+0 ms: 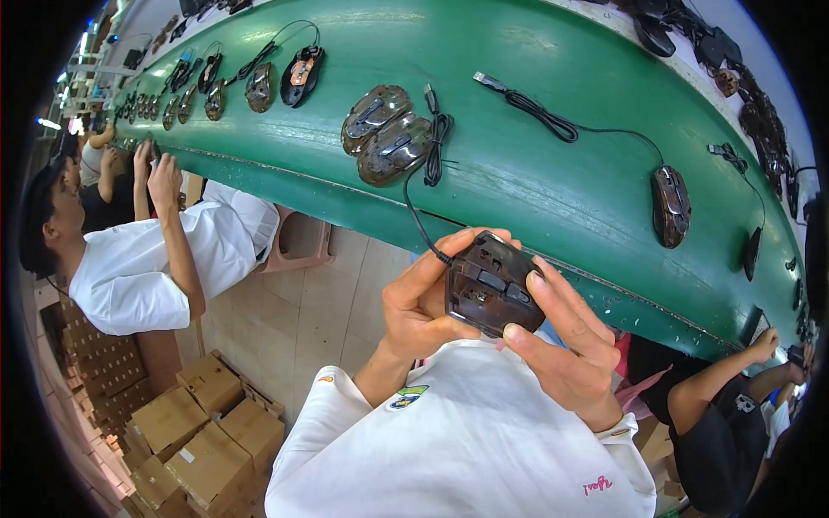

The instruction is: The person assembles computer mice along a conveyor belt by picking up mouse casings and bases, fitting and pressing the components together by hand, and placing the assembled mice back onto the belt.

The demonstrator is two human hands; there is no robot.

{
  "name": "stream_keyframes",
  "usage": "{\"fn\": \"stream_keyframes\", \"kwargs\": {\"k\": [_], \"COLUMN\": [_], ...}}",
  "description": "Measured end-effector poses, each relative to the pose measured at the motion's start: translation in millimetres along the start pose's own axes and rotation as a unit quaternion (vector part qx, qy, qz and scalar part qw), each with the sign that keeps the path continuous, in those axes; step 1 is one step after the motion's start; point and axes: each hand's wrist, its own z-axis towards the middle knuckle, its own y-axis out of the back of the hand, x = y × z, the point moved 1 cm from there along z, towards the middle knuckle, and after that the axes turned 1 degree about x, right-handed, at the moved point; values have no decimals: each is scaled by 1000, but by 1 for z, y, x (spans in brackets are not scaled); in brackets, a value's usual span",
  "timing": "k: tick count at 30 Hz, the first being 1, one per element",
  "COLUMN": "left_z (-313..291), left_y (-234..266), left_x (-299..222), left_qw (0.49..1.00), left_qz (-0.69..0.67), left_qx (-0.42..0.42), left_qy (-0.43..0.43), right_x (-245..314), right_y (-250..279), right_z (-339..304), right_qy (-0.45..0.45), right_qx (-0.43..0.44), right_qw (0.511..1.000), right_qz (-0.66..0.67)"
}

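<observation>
Two-handed grip, clamped on dark mouse [492, 290]; lies between left hand [416, 302], at corded end, and right hand [572, 342], opposite; touches both; slants lengthwise from upper left to lower right, short of green table [561, 190], trailing cable [418, 220] onto it

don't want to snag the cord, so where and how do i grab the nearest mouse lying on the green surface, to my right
Take that mouse by its long sides, midway, probably from above and its near end: it is long and narrow, so a pinch fits across it, and its cable leaves the far end, away from that approach.
</observation>
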Motion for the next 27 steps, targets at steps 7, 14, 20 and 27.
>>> {"fn": "stream_keyframes", "kwargs": {"k": [7, 14, 20, 27], "left_z": [2, -18, 0, 21], "left_y": [-3, 21, 11, 5], "left_x": [6, 16, -23, -17], "left_qw": [989, 971, 897, 884], "left_qz": [-62, -80, 386, 430], "left_qx": [-82, -37, -111, 49], "left_qy": [108, 221, 186, -178], "right_x": [1, -24, -23, -9], "right_y": [-16, -10, 4, 3], "right_z": [15, 20, 30, 38], "right_qy": [-2, 61, 53, 22], "right_qx": [-25, -100, -85, -81], "right_qw": [999, 993, 992, 996], "right_qz": [-39, -7, -72, 32]}}
